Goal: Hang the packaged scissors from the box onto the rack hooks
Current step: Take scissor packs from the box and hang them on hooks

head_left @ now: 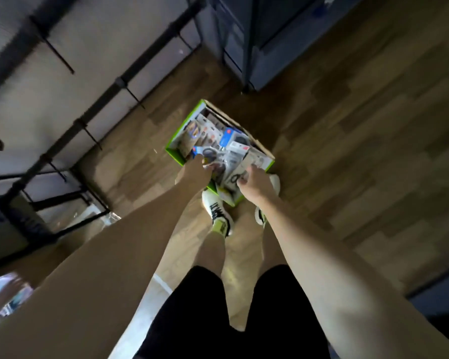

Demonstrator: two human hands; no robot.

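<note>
Head view, looking steeply down; frame is motion-blurred and dim.

Box, green-edged, sits on the wood floor at frame centre, just beyond the person's shoes; it is filled with a loose heap of packaged scissors; single packs are hard to tell apart in the blur, though blue and white cards and dark ring handles show.

Left hand reaches down into the near left side of the box; its fingers curl into the packs, and it looks to be touching them; whether it actually grips one I cannot tell.

Right hand is at the near right side of the box, over the heap; its fingers curl around a pale pack with a dark scissor loop showing just left of the knuckles; grip appears closed on that pack.

Both forearms run from the bottom corners of the frame up to the box; black shorts fill the lower centre.

Rack, dark metal, runs diagonally across the upper left of the frame against a pale wall; several bare hooks stick out from its bars; rack is well apart from the box.

Dark cabinet stands at upper centre, beyond the box.
</note>
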